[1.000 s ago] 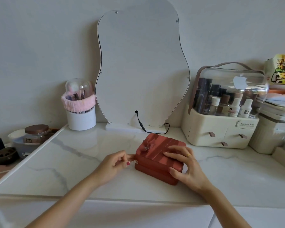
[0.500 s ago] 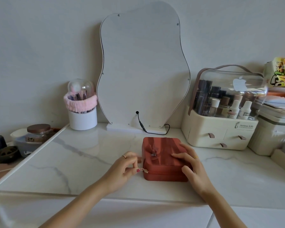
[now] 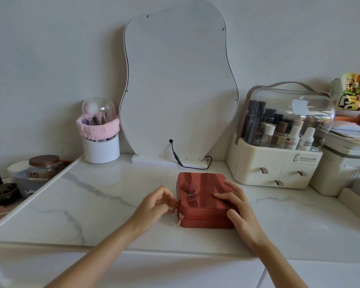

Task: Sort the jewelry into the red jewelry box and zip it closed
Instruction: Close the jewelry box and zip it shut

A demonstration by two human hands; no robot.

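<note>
The red jewelry box point(image 3: 204, 190) lies with its lid down on the white marble tabletop point(image 3: 104, 204), its front facing me. A gold zipper pull point(image 3: 180, 219) hangs loose at the front left corner, and the zip line runs across the front face. My left hand point(image 3: 156, 204) sits against the box's left side with loosely curled fingers, its fingertips at the top left corner, holding nothing. My right hand point(image 3: 236, 206) rests flat on the right part of the lid, thumb against the front right side. No loose jewelry shows.
A wavy-edged mirror point(image 3: 179, 84) with a black cable point(image 3: 178, 159) stands behind the box. A white brush holder point(image 3: 101, 148) is at back left, and a cream cosmetics organizer point(image 3: 276, 163) at back right. Jars and a dark dish point(image 3: 3, 193) sit beyond the table's left edge.
The box was turned square to me. My left hand pulled the zipper round to the front left corner, then let the pull go; it now hangs free. My right hand stayed on the lid.
</note>
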